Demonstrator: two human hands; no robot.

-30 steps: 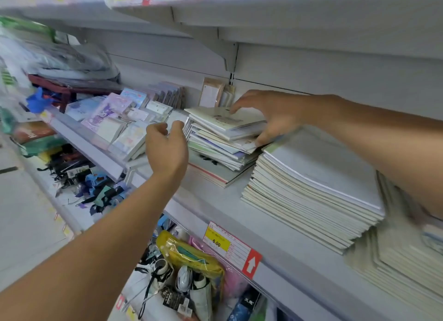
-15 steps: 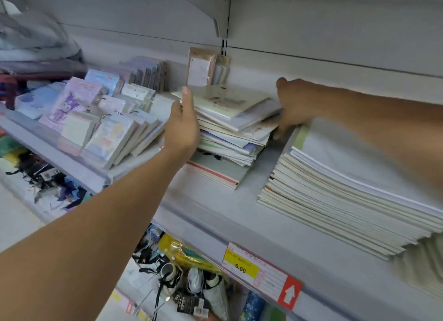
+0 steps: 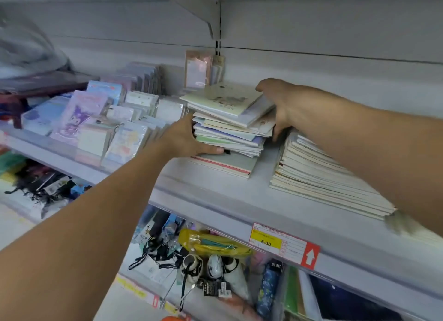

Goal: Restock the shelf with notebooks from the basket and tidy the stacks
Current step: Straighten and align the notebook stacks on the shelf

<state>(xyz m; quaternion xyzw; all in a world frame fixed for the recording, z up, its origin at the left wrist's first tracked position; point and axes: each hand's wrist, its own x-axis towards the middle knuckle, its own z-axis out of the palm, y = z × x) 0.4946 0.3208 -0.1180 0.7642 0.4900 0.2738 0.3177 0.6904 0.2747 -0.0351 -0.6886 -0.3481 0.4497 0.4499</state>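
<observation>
Once our left hand had dropped from the pile's top corner to its side, thumb under, and our right hand clasped the far side, we gripped the skewed notebook stack on the shelf, ready to square it.

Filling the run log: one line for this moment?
left hand: grips notebook stack left side | right hand: grips right side | stack: uneven
</observation>
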